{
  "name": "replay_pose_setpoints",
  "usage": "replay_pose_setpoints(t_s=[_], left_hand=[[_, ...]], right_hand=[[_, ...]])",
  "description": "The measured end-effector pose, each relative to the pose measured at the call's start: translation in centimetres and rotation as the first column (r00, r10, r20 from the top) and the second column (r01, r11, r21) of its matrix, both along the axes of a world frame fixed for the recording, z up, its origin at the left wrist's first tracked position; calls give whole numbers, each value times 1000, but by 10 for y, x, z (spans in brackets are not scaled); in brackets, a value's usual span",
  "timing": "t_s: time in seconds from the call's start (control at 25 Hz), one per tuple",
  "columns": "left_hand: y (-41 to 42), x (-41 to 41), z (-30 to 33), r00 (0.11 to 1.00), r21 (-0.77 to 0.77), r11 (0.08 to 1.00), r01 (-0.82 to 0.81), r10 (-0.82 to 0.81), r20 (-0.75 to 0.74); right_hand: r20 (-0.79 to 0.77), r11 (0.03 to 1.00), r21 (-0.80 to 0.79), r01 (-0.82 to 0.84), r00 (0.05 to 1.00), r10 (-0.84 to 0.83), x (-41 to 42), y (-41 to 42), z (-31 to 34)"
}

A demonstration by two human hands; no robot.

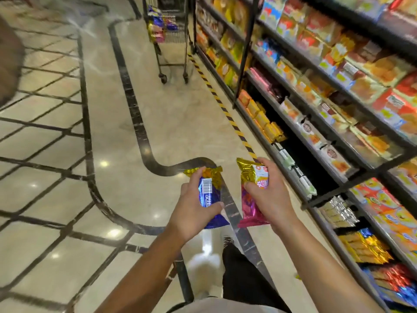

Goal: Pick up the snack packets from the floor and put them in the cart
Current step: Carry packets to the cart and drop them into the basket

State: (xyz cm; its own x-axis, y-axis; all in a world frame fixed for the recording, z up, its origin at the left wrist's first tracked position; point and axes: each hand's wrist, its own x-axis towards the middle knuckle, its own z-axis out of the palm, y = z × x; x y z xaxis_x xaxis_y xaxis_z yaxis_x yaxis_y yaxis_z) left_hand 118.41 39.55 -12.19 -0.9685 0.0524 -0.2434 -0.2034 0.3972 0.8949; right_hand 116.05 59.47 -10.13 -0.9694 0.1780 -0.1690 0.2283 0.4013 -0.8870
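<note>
We stand in a shop aisle on a marble floor [176, 123]. Our left hand [191, 213] clamps a blue packet [206, 195], our right hand [268, 195] a pink packet [250, 199]. Next, we judge, comes carrying both to the cart [171, 35] well ahead.

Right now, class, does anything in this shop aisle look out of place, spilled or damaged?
Nothing stands out. The left hand grips a blue-and-gold foil snack packet, the right hand a pink-and-gold foil packet. The black wire cart stands upright; no packets show on the marble floor.
</note>
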Motion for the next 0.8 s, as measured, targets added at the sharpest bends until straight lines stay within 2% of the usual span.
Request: replay_pose_setpoints(t_s=[0.28, 0.48, 0.8], left_hand=[[-10, -98, 4, 965, -59, 964, -260, 258, -37], [-9, -165, 12, 930, -77, 926, -368, 366, -48], [-45, -263, 4, 870, -61, 868, -492, 492, -13]], right_hand=[[13, 979, -73, -189, 982, 191, -140, -7, -4], [39, 945, -70, -320, 945, 323, -231, -14, 4], [77, 921, -115, -372, 921, 381, -350, -49, 6]])
